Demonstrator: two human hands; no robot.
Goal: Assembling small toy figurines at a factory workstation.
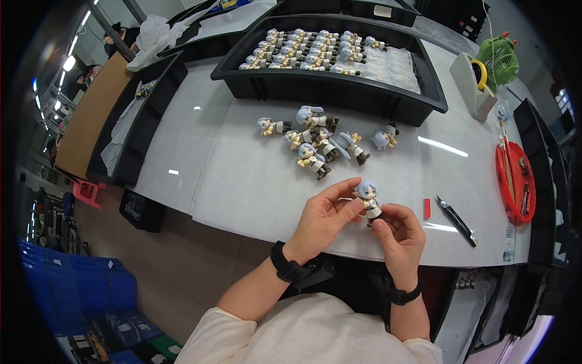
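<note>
Between my two hands, above the front of the white table, a small figurine (pixel 368 193) with pale blue hair, a white outfit and dark boots stands upright. My left hand (pixel 327 217) pinches its upper body between thumb and fingers. Lower down, near the boots, my right hand (pixel 397 233) grips it from the other side. Beyond my hands several similar figurines (pixel 310 159) lie in a loose cluster on the table. One more figurine (pixel 384 138) lies apart, to the right of that cluster.
A large black tray (pixel 327 91) at the back holds rows of figurines on white lining. Right of my hands lie a craft knife (pixel 456 221) and a red block (pixel 427 208). Farther right are a red dish (pixel 526 209) of tools, a tape dispenser (pixel 470 88) and a green fan (pixel 498 59).
</note>
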